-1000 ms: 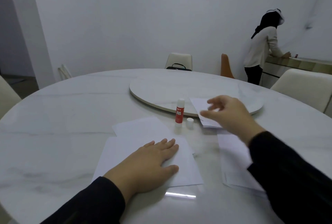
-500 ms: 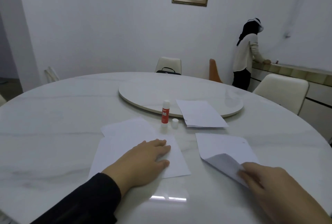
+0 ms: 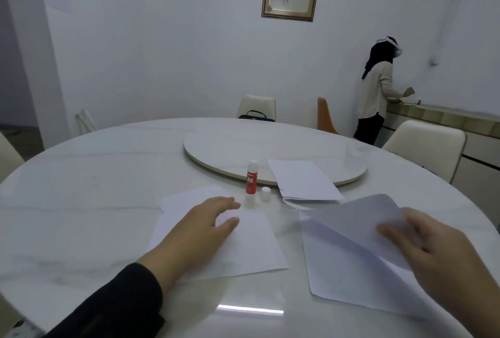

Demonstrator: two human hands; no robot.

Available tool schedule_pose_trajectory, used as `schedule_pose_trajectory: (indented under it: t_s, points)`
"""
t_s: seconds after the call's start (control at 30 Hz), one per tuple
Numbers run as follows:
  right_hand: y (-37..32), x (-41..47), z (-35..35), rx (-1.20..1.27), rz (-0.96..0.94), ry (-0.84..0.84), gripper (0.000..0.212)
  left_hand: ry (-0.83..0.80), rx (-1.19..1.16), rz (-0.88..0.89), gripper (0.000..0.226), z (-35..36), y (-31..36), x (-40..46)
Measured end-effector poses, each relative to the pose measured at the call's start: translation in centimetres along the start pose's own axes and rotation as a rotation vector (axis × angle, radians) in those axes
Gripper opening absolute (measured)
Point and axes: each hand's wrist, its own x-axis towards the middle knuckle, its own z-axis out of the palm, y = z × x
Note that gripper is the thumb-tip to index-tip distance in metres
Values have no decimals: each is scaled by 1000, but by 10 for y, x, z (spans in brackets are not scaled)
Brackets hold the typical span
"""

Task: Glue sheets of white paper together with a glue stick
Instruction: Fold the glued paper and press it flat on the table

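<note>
My left hand [image 3: 200,232] rests flat, fingers relaxed, on white sheets [image 3: 251,245] lying in front of me. My right hand [image 3: 433,253] holds the top white sheet [image 3: 359,224] of the right-hand pile, lifted and curled over the sheet beneath [image 3: 343,280]. A red glue stick [image 3: 251,178] stands upright, uncapped, beyond my left hand, with its white cap [image 3: 265,193] just right of it. Another small stack of paper [image 3: 303,180] lies partly on the turntable's edge.
The round white marble table [image 3: 81,197] carries a raised turntable [image 3: 270,145] at its middle. Cream chairs [image 3: 424,145] and an orange chair [image 3: 324,117] ring it. A person in a white top [image 3: 377,94] stands at a counter at the back right.
My right hand drew back from the far stack to the near right pile, took a corner and has lifted the top sheet up and over. My left hand stayed on its sheets.
</note>
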Motion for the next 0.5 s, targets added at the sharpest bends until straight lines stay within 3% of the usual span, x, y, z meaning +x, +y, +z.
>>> schedule_pose_trajectory:
  t_s: [0.1,0.17,0.23,0.33,0.4,0.5]
  points:
    - [-13,9,-10,-119,-302,297,12,78,-85,-34,26,-15,1,1]
    - [-25,17,-13,-11,-293,379,26,93,-189,-60,23,-27,4,-1]
    - [-42,28,-12,268,-182,373,38,18,-396,-77,31,-39,13,-5]
    - [-70,41,4,603,-78,275,7,-122,-683,-49,55,-54,27,-13]
    - [-84,46,21,610,-25,195,9,-80,-742,-49,39,-65,34,-21]
    - [-90,49,51,509,47,134,10,6,-885,-175,56,-82,26,-29]
